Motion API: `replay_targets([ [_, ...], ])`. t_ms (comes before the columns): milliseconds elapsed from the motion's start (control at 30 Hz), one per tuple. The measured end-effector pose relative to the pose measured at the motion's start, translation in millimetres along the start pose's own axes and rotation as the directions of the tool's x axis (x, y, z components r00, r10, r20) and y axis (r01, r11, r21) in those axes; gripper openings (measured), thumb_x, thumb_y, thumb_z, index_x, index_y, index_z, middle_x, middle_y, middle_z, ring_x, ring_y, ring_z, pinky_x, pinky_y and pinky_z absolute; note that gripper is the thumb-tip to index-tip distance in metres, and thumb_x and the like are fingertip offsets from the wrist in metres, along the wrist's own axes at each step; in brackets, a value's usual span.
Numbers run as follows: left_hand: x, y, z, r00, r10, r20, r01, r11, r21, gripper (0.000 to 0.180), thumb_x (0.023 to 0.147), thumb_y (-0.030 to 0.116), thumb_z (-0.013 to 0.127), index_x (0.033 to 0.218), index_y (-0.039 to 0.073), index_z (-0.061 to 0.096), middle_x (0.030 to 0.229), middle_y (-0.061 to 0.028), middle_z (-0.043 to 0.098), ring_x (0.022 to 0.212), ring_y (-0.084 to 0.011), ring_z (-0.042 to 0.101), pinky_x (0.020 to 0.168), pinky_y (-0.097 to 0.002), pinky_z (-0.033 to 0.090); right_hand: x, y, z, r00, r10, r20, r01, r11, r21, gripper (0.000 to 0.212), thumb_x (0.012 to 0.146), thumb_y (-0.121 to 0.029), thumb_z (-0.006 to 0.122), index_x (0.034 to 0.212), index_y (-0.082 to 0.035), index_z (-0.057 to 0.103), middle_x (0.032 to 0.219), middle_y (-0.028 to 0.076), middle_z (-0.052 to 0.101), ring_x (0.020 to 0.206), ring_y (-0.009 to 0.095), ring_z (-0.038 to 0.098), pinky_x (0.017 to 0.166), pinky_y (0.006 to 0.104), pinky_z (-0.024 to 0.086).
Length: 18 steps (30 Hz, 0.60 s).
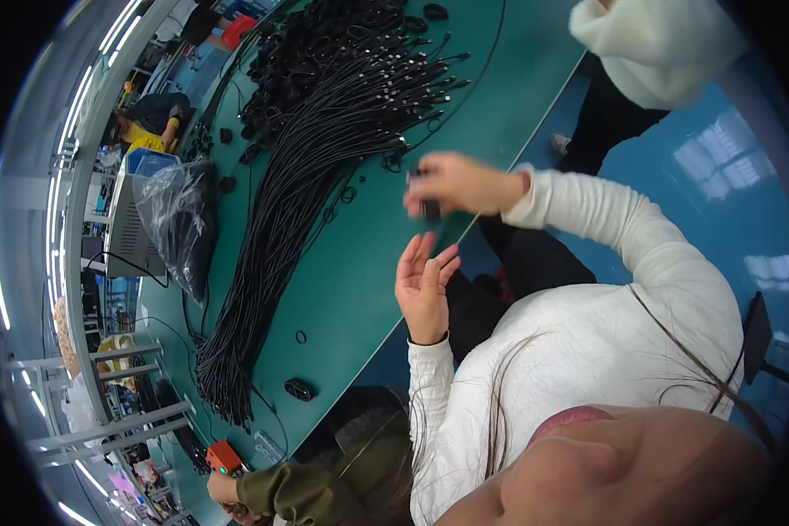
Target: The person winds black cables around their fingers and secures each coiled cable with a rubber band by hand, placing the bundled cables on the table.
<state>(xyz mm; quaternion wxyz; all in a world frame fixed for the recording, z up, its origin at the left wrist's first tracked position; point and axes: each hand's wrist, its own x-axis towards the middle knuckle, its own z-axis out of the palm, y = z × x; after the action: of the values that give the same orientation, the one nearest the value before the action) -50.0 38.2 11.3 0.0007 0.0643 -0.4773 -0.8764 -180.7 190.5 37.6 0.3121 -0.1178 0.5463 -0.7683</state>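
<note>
My right hand is smeared by motion over the table's near edge. Its fingers are closed round a small black thing, too blurred to name. Just below it, my left hand is open, palm up with the fingers spread, and holds nothing. A long bundle of black cables lies across the green table beyond my hands, its metal-tipped ends fanned toward the upper right. Between the bundle and my left hand are a coiled black cable and a small black ring.
A heap of black coiled cables covers the table's far end. A clear plastic bag leans on a pale metal box. At lower left a co-worker's olive sleeve reaches to an orange box. Another person's fluffy white sleeve shows at upper right.
</note>
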Motion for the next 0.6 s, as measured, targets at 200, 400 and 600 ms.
replay_targets([
  [200, 1.4, -5.1, -43.5, 0.978, 0.166, -0.122, -0.104, 0.909, 0.404, 0.023, 0.094, 0.008, 0.053, 0.112, -0.006, 0.057, 0.109, -0.013, 0.062, 0.088, -0.0167, 0.063, 0.072, -0.0264, 0.053, 84.1, -95.5, -125.6, 0.945, -0.144, -0.293, 0.059, 0.958, -0.281, 0.034, 0.088, -0.03, 0.062, 0.107, -0.002, 0.059, 0.095, 0.007, 0.061, 0.083, 0.018, 0.064, 0.072, 0.0326, 0.052],
  [400, 22.3, 30.1, -59.6, 0.958, 0.196, -0.209, -0.078, 0.879, 0.47, 0.02, 0.092, 0.009, 0.056, 0.106, -0.005, 0.059, 0.097, -0.0121, 0.065, 0.085, -0.0157, 0.063, 0.07, -0.025, 0.052, 166.6, -146.5, -316.8, 0.138, -0.883, -0.449, -0.841, 0.135, -0.523, 0.054, 0.085, -0.048, 0.059, 0.1, 0.004, 0.063, 0.087, 0.019, 0.066, 0.082, 0.034, 0.065, 0.073, 0.0421, 0.052],
  [600, 93.2, 136.4, -161.1, 0.445, 0.848, 0.287, 0.141, -0.383, 0.913, 0.028, 0.081, 0.005, 0.061, 0.108, 0.003, 0.06, 0.107, -0.0159, 0.059, 0.101, -0.0329, 0.055, 0.081, -0.0402, 0.045, 196.7, -69.2, -5.7, 0.381, -0.678, 0.628, 0.603, -0.333, -0.725, 0.009, 0.08, -0.011, 0.061, 0.085, -0.004, 0.064, 0.085, 0.011, 0.064, 0.082, 0.03, 0.059, 0.074, 0.0394, 0.048],
])
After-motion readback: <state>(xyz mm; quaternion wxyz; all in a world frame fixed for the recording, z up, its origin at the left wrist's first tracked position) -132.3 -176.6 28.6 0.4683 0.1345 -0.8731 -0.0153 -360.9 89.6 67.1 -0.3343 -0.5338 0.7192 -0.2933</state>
